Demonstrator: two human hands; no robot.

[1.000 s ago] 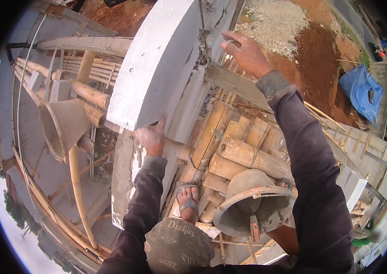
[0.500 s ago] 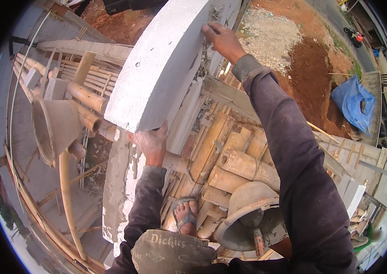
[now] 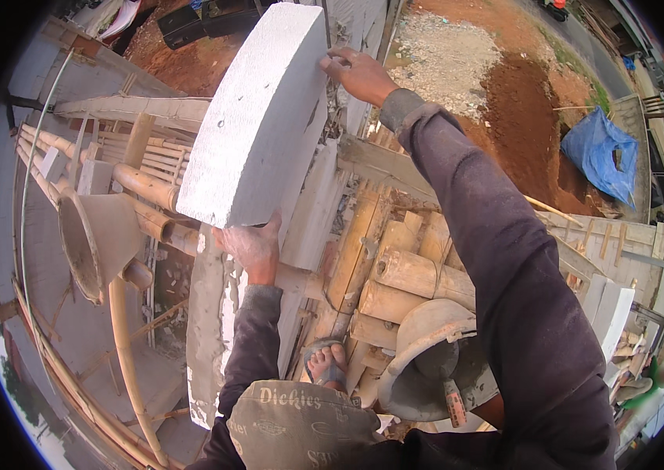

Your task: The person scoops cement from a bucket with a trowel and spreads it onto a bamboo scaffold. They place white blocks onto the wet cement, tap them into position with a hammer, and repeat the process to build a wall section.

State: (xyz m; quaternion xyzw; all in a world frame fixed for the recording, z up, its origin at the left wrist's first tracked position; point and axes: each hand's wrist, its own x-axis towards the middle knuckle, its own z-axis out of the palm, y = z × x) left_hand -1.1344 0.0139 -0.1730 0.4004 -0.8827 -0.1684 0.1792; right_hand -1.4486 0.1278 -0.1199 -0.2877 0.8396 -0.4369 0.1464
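A thick white block (image 3: 246, 110) with one curved long edge lies lengthwise along the top of a mortar-smeared wall (image 3: 213, 329). My left hand (image 3: 248, 251) grips its near end from below, fingers bent at the corner. Up at the far right edge, my right hand (image 3: 357, 74) holds the block with curled fingertips. Below my right forearm sits a mortar bucket (image 3: 402, 376) with a trowel (image 3: 453, 399) inside. My sandalled foot (image 3: 324, 360) rests beside it on bamboo poles (image 3: 418, 282).
A second bucket (image 3: 97, 243) sits left among bamboo scaffolding (image 3: 124, 329). Beyond the wall are red soil (image 3: 512, 125), gravel, a blue tarp (image 3: 598, 157) and a dark vehicle (image 3: 207, 23). Another person in green (image 3: 645, 392) is at lower right, beside stacked white blocks (image 3: 606, 313).
My right hand has moved left and down from the air beside the wall onto the block's far edge. The block's far end has shifted left in view; my left hand stays under the near end.
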